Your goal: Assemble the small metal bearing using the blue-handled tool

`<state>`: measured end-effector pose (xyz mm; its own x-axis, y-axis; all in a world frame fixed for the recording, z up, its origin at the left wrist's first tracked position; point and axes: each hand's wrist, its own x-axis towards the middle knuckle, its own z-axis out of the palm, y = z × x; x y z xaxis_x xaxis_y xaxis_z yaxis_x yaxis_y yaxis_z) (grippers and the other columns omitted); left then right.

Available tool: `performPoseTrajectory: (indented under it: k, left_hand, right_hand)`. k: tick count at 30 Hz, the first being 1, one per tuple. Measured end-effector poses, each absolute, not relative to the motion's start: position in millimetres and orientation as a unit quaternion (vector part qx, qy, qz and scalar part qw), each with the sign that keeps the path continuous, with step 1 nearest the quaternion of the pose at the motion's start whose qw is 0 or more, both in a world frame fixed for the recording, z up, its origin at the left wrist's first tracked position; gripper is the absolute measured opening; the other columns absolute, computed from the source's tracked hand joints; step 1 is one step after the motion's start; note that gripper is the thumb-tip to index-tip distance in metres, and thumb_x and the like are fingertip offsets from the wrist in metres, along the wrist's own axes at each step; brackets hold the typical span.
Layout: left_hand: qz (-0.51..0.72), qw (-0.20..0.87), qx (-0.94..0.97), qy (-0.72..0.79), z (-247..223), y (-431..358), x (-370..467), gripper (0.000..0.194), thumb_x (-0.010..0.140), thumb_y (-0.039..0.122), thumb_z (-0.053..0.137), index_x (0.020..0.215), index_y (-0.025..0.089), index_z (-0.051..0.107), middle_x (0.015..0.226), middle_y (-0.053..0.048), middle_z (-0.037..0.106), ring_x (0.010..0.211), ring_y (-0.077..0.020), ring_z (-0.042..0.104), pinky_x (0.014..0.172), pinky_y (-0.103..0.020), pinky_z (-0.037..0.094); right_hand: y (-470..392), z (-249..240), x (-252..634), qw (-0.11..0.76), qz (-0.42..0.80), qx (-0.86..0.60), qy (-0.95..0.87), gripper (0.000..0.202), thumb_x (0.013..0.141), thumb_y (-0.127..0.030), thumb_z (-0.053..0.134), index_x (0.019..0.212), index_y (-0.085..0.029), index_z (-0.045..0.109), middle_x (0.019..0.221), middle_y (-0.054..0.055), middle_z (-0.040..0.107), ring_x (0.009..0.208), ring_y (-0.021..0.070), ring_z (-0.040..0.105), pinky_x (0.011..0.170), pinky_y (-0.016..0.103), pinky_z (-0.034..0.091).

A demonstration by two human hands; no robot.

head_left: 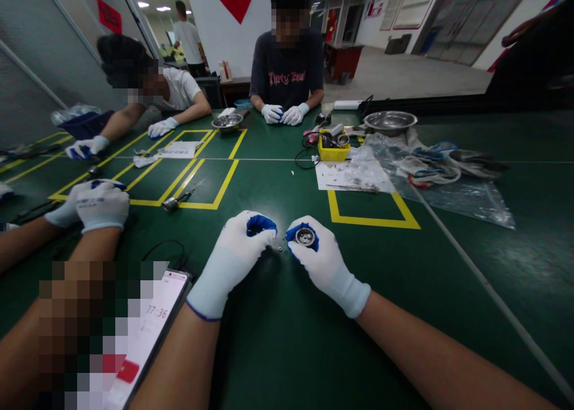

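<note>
My right hand (316, 248), in a white glove with blue fingertips, is wrapped round a round metal part (305, 236) whose open end faces up. To its left, my left hand (246, 233) in a matching glove has its fingers curled together, with something small and dark partly hidden inside the curl. A tiny ring-like piece (280, 248) lies on the green table (269, 350) between the two hands. The hands are close but apart.
A phone (152, 332) lies left of my left forearm. A metal part with a shaft (171, 203) rests further left. Ahead right are a yellow bin (334, 153), papers, plastic bags, gloves and a metal bowl (390, 122). Gloved people sit at the left and across; another metal bowl (227, 121) stands ahead.
</note>
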<state>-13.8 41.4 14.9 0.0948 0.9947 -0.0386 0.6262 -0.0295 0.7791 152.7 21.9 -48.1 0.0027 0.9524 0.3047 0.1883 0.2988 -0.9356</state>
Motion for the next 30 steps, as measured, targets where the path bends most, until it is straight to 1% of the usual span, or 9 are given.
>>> performPoseTrajectory:
  k: [3, 7, 10, 12, 14, 18, 22, 27, 30]
  left_hand:
    - [0.272, 0.337, 0.651, 0.623, 13.9, 43.3, -13.9, 0.009, 0.083, 0.021, 0.07, 0.09, 0.018, 0.074, 0.089, -0.005, 0.075, 0.086, -0.0236, 0.07, 0.086, -0.038, 0.056]
    - [0.208, 0.219, 0.703, 0.644, 5.8, 44.5, -12.1, 0.014, 0.088, 0.02, 0.066, 0.097, 0.02, 0.076, 0.108, -0.008, 0.072, 0.105, -0.0273, 0.067, 0.098, -0.042, 0.052]
    - [0.176, 0.199, 0.784, 0.561, 3.9, 37.0, -7.3, 0.017, 0.088, 0.026, 0.071, 0.103, 0.024, 0.077, 0.116, -0.008, 0.068, 0.115, -0.0292, 0.061, 0.102, -0.042, 0.05]
    - [0.158, 0.208, 0.835, 0.485, 4.9, 29.5, -2.5, 0.019, 0.084, 0.028, 0.075, 0.104, 0.026, 0.078, 0.114, -0.008, 0.067, 0.114, -0.0291, 0.06, 0.102, -0.042, 0.05]
    - [0.127, 0.204, 0.867, 0.437, 6.3, 23.1, 2.7, 0.019, 0.084, 0.031, 0.077, 0.103, 0.027, 0.078, 0.113, -0.008, 0.066, 0.112, -0.0296, 0.059, 0.103, -0.044, 0.048]
    - [0.06, 0.163, 0.893, 0.416, 7.6, 19.1, 10.7, 0.016, 0.091, 0.037, 0.071, 0.1, 0.028, 0.08, 0.116, -0.008, 0.066, 0.114, -0.032, 0.057, 0.1, -0.05, 0.047]
    - [0.015, 0.157, 0.893, 0.422, 6.1, 20.2, 14.9, 0.015, 0.093, 0.036, 0.07, 0.098, 0.026, 0.08, 0.119, -0.008, 0.066, 0.115, -0.0323, 0.057, 0.101, -0.052, 0.047]
    - [0.03, 0.169, 0.886, 0.43, -1.4, 20.8, 17.2, 0.016, 0.092, 0.03, 0.073, 0.105, 0.023, 0.077, 0.122, -0.008, 0.066, 0.118, -0.033, 0.058, 0.106, -0.055, 0.046]
    - [0.101, 0.181, 0.873, 0.441, -4.3, 24.7, 13.6, 0.012, 0.09, 0.024, 0.075, 0.102, 0.021, 0.075, 0.118, -0.008, 0.068, 0.114, -0.03, 0.06, 0.105, -0.052, 0.049]
  right_hand:
    - [22.9, -48.3, 153.7, 0.534, 0.365, -0.466, -0.603, 0.004, 0.081, -0.022, 0.062, 0.084, -0.024, 0.062, 0.081, 0.002, 0.072, 0.081, 0.0231, 0.071, 0.076, 0.039, 0.058]
    - [29.0, -52.1, 160.2, 0.582, 0.37, -0.475, -0.547, 0.008, 0.076, -0.025, 0.064, 0.084, -0.024, 0.063, 0.08, 0.002, 0.07, 0.08, 0.0232, 0.068, 0.073, 0.038, 0.057]
    - [34.5, -56.3, 167.1, 0.621, 0.397, -0.481, -0.476, 0.01, 0.074, -0.026, 0.063, 0.083, -0.024, 0.063, 0.078, 0.002, 0.067, 0.075, 0.022, 0.064, 0.065, 0.035, 0.053]
    - [36.5, -57.7, 170.2, 0.628, 0.404, -0.482, -0.458, 0.009, 0.074, -0.027, 0.062, 0.083, -0.024, 0.063, 0.078, 0.002, 0.064, 0.073, 0.0214, 0.062, 0.063, 0.034, 0.051]
    - [36.8, -57.3, 171.2, 0.627, 0.393, -0.481, -0.47, 0.007, 0.076, -0.028, 0.062, 0.082, -0.024, 0.062, 0.079, 0.003, 0.064, 0.075, 0.022, 0.061, 0.066, 0.036, 0.052]
    - [35.3, -53.8, 168.6, 0.628, 0.379, -0.475, -0.486, 0.006, 0.075, -0.027, 0.064, 0.08, -0.024, 0.063, 0.077, 0.002, 0.064, 0.078, 0.023, 0.062, 0.071, 0.037, 0.053]
    - [35.0, -51.7, 166.4, 0.631, 0.396, -0.47, -0.474, 0.009, 0.073, -0.028, 0.065, 0.08, -0.023, 0.065, 0.078, 0.002, 0.065, 0.079, 0.0224, 0.063, 0.074, 0.037, 0.053]
    - [34.2, -50.6, 169.0, 0.619, 0.421, -0.46, -0.478, 0.011, 0.072, -0.028, 0.067, 0.082, -0.023, 0.065, 0.08, 0.001, 0.065, 0.08, 0.0228, 0.063, 0.076, 0.038, 0.053]
    - [33.2, -48.7, 170.8, 0.611, 0.423, -0.449, -0.496, 0.011, 0.074, -0.029, 0.067, 0.082, -0.023, 0.065, 0.08, 0.001, 0.065, 0.079, 0.0227, 0.063, 0.076, 0.038, 0.053]
